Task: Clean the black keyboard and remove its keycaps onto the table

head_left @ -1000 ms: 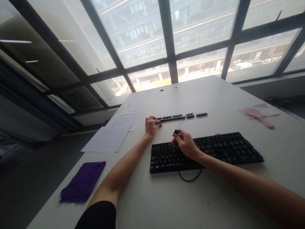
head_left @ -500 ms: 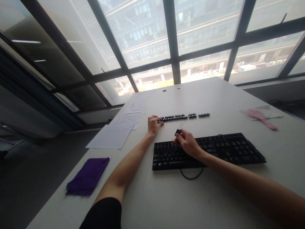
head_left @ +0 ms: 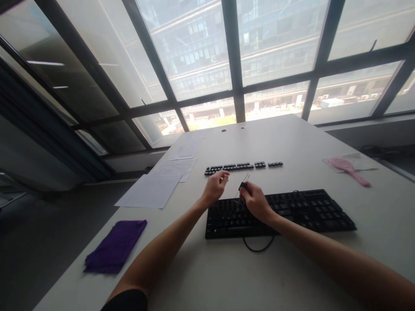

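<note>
A black keyboard (head_left: 292,211) lies on the white table (head_left: 259,276), its cable looping at the front edge. My right hand (head_left: 256,201) hovers over the keyboard's left part, closed on a small black wire keycap puller (head_left: 243,185). My left hand (head_left: 215,188) is raised just beyond the keyboard's left corner, fingers curled in a pinch; what it holds is too small to make out. Behind the hands, a row of loose black keycaps (head_left: 243,166) lies on the table.
White paper sheets (head_left: 155,188) lie at the left, a purple cloth (head_left: 115,246) near the left front edge. A pink brush (head_left: 348,169) on a clear bag rests far right. Large windows (head_left: 207,65) stand behind the table.
My left hand has lifted off the left end of the keycap row and drawn back toward the keyboard. My right hand stays over the keyboard with the puller.
</note>
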A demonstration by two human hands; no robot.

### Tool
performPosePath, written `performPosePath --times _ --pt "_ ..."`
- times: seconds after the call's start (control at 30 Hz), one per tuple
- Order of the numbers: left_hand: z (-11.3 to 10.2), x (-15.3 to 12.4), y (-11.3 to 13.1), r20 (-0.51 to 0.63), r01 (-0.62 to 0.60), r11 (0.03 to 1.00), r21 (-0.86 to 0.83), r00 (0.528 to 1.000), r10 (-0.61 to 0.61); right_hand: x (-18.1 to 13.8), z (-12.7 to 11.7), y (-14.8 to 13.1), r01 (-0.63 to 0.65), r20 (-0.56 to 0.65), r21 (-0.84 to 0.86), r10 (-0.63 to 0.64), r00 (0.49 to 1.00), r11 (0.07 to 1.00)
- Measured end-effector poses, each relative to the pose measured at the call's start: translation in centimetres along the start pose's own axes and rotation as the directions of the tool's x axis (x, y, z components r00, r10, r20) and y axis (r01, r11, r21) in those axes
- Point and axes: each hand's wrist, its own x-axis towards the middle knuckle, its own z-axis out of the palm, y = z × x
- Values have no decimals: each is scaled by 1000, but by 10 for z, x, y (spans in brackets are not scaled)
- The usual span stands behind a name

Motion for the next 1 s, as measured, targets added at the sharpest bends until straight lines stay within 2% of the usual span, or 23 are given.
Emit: performPosePath --times 0.1,0.23,0.47,0.7,0.8,1.0 --pt "5 -42 28 155 20 999 -46 988 -13 0 1 0 42 77 -91 -35 996 995" --pt "12 -72 36 196 -12 1000 9 981 10 0 2 0 88 180 -165 -58 982 982" --pt "17 -72 28 159 -58 998 -16 986 60 -6 -5 -5 209 315 -206 -138 939 956" --pt "15 -74 35 211 -143 988 59 969 128 -20 -17 -10 356 394 -218 -252 884 909" --pt "13 -74 38 238 -129 985 114 966 99 -22 -17 -9 345 378 -210 -249 891 915" --pt "8 -72 42 269 -144 984 106 957 111 -20 -18 -7 224 297 -164 -168 940 961"
